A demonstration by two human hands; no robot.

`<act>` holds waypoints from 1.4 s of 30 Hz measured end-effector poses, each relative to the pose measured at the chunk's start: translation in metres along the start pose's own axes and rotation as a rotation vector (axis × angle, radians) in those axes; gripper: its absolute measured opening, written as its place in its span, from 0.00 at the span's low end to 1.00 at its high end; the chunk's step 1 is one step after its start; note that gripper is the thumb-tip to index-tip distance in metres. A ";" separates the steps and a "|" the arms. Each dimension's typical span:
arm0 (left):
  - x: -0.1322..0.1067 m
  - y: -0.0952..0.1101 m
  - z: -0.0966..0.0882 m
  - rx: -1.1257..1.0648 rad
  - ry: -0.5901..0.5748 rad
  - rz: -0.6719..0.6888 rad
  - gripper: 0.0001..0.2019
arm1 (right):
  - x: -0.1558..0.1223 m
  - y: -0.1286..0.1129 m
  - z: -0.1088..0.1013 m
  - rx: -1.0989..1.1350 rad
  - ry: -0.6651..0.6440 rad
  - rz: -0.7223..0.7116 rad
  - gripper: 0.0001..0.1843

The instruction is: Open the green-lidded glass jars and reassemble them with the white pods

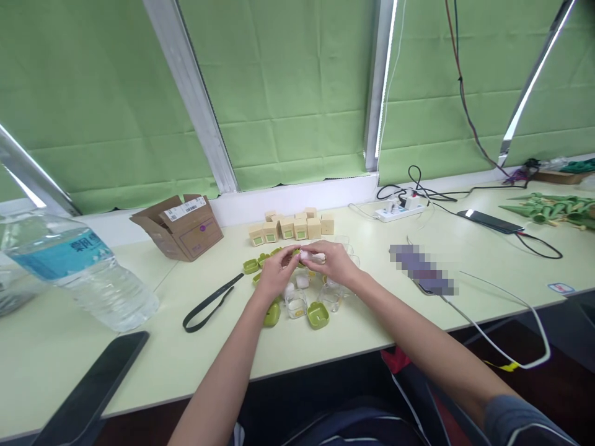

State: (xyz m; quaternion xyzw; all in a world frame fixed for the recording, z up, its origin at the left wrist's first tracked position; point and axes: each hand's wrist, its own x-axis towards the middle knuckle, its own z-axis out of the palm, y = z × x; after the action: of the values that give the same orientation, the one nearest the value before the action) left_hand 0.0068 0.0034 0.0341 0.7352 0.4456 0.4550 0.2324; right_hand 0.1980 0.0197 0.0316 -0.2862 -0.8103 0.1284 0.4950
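Observation:
Both my hands meet over the middle of the table, fingers pinched close together. My left hand (279,272) is closed at the fingertips, where a bit of a small green piece (296,251) shows; the fingers hide most of it. In the fingers of my right hand (337,261) is a small white piece (304,254), partly covered. Below and around the hands lie several square green lids, one green lid (318,315) with its hollow side up and another green lid (272,314) rounded side up. Clear small containers, such as one clear jar (296,305), stand among them.
Small beige boxes (300,229) are grouped behind the hands. A cardboard box (186,227), black strap (211,303), water bottle (88,266) and black phone (95,384) are on the left. A power strip (400,209), cables and another phone (490,222) lie right.

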 end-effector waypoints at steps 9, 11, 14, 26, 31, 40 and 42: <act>-0.004 0.006 0.005 0.125 0.048 0.057 0.19 | 0.000 -0.002 0.009 -0.095 0.033 -0.045 0.15; -0.004 0.006 0.005 0.006 0.031 0.014 0.20 | 0.000 0.000 0.009 -0.121 0.014 -0.070 0.15; -0.001 0.005 0.005 -0.134 0.032 -0.013 0.20 | 0.000 0.000 0.008 -0.151 -0.028 -0.083 0.17; 0.000 0.003 0.001 -0.135 -0.035 0.014 0.28 | 0.004 0.004 0.000 0.193 0.028 0.179 0.17; 0.000 0.003 -0.005 -0.022 0.035 -0.031 0.25 | 0.005 0.012 -0.011 -0.163 -0.090 0.206 0.14; 0.004 -0.005 -0.010 -0.197 -0.008 -0.111 0.28 | -0.002 0.013 -0.005 -0.538 -0.374 0.227 0.26; 0.004 -0.003 -0.010 -0.217 -0.031 -0.098 0.28 | -0.002 0.014 -0.004 -0.512 -0.387 0.242 0.28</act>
State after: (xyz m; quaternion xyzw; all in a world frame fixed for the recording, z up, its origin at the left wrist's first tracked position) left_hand -0.0022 0.0079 0.0389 0.6899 0.4254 0.4773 0.3395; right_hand 0.2072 0.0291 0.0251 -0.4656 -0.8552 0.0303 0.2254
